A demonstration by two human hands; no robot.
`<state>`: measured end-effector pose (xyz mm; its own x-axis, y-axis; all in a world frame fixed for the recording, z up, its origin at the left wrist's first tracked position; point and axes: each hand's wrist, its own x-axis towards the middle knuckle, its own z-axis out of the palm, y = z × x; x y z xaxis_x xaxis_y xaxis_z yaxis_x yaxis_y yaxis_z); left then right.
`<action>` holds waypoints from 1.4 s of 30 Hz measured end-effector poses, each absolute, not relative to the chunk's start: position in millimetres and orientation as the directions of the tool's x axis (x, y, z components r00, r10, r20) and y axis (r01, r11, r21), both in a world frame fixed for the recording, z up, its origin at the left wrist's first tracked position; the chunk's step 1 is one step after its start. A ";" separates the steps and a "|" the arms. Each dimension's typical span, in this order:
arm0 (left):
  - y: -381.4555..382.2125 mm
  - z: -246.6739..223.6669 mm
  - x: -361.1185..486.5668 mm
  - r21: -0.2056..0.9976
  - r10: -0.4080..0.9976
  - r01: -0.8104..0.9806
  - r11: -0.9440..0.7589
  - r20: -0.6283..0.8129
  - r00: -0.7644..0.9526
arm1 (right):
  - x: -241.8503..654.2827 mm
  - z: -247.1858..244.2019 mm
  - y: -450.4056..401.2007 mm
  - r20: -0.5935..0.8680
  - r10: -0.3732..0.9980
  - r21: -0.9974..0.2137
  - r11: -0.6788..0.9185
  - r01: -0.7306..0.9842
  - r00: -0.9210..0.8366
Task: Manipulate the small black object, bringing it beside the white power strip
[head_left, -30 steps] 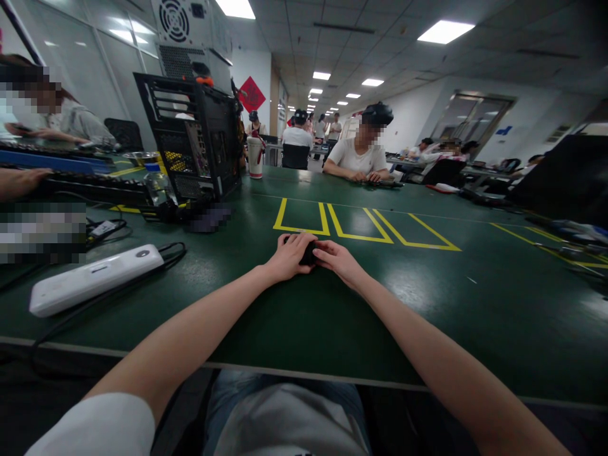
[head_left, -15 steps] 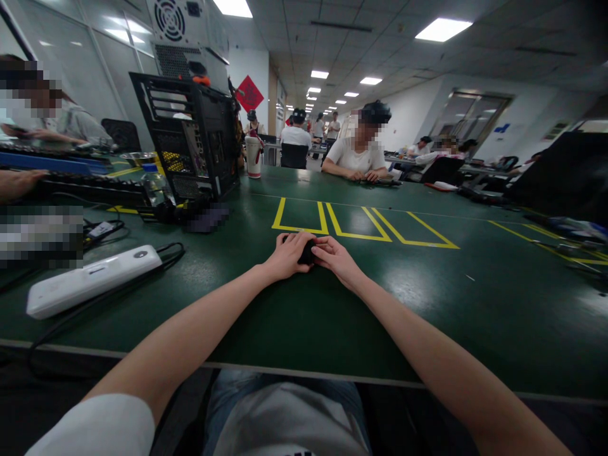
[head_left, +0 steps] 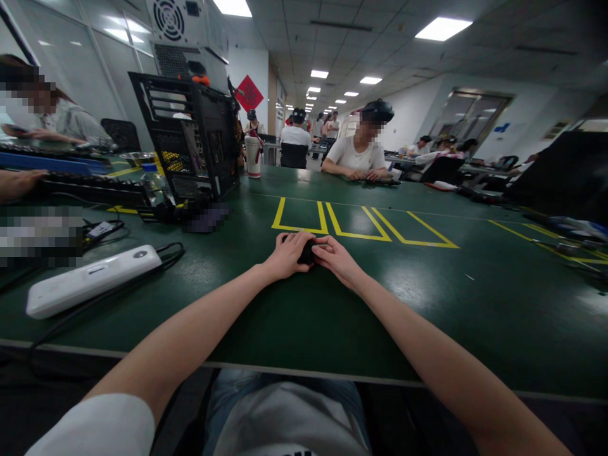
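A small black thing is between the two hands, low over the table, right in front of the person. It is mostly covered, so I can't tell what it is, or if it touches the table.

The left hand is curled over it and holds it from the top and side, with the thumb on the near side. The right hand is bent in, with its fingers and thumb close together at the right side of the black thing. I can't tell if they pinch it or just touch it.

To do this well, I think the left hand should hold snug but not squeeze hard, so the thing can't wobble. The right hand should use just its fingertips and push gently. If both hands push at once, the thing could slip or twist. Leaning the arms on the table might help too.

Just past the hands are yellow tape lines. A white bar with a black cord lies off to the left, well apart from the hands.
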<state>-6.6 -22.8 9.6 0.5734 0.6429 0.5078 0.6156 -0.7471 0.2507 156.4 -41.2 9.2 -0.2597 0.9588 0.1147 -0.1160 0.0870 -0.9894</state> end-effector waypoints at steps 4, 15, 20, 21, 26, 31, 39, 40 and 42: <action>-22.4 9.2 -6.8 0.250 0.647 0.619 -0.745 0.501 0.575 | 154.3 9.6 -39.0 0.078 0.971 -0.992 0.054 -0.114 -0.227; -22.7 9.0 -6.7 0.239 0.643 0.623 -0.745 0.506 0.574 | 157.7 10.8 -40.5 0.101 0.952 -0.990 0.068 -0.123 -0.289; -22.6 9.2 -6.6 0.249 0.647 0.621 -0.743 0.504 0.572 | 155.0 9.7 -39.2 0.080 0.965 -0.987 0.041 -0.157 -0.252; -22.5 9.1 -6.7 0.251 0.647 0.620 -0.743 0.504 0.572 | 154.9 8.8 -38.2 0.075 0.966 -0.986 0.036 -0.160 -0.246; -22.1 8.8 -7.3 0.257 0.652 0.621 -0.741 0.496 0.573 | 156.7 7.8 -35.1 0.043 0.966 -0.991 0.008 -0.135 -0.256; -22.9 9.5 -7.6 0.245 0.644 0.618 -0.747 0.502 0.578 | 158.0 11.1 -39.2 0.103 0.946 -0.988 0.063 -0.138 -0.307; -22.6 9.2 -6.9 0.246 0.649 0.625 -0.741 0.500 0.573 | 153.6 7.8 -37.0 0.073 0.969 -0.981 0.026 -0.194 -0.238; -22.5 9.1 -6.9 0.247 0.651 0.626 -0.739 0.498 0.572 | 153.4 7.8 -36.3 0.056 0.972 -0.982 0.012 -0.191 -0.228; -22.4 8.9 -7.1 0.248 0.652 0.627 -0.739 0.497 0.572 | 153.9 8.8 -35.5 0.032 0.974 -0.984 -0.009 -0.181 -0.224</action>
<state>-7.1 -22.4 8.9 0.5725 0.6524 0.4967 0.6267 -0.7387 0.2479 153.9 -35.5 8.8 -0.2242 0.9740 0.0320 -0.1806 -0.0093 -0.9835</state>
